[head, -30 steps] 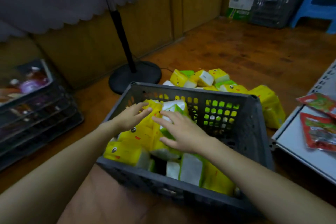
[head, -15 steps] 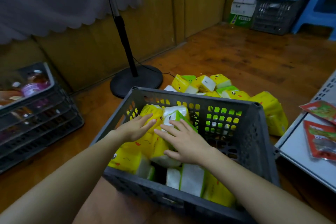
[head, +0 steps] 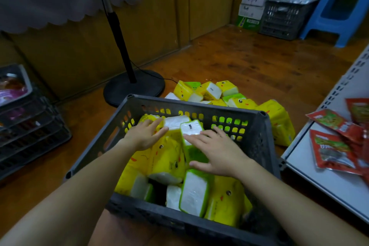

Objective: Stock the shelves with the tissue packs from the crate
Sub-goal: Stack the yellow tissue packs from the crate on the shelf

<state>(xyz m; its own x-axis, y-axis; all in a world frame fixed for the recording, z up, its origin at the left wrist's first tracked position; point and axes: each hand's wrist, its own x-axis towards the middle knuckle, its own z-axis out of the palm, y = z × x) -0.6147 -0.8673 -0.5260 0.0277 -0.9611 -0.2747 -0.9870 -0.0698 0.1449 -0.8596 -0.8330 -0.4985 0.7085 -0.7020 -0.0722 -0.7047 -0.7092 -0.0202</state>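
Left hand (head: 144, 136) lying flat, fingers straight, on yellow tissue packs (head: 167, 157), right hand (head: 218, 154) spreading open over a green-edged pack (head: 191, 129), neither gripping, all sitting inside the dark crate (head: 199, 107), more packs (head: 209, 92) lying on the floor behind, shelf (head: 319, 173) standing right.

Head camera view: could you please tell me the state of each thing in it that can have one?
Dark grey plastic crate: uncovered, partly filled.
Left hand: open, fingers resting on yellow tissue packs.
Right hand: open, flat on a green-edged tissue pack.
Loose yellow tissue packs: piled on the floor behind the crate.
White metal shelf: holds red snack packets lying flat.
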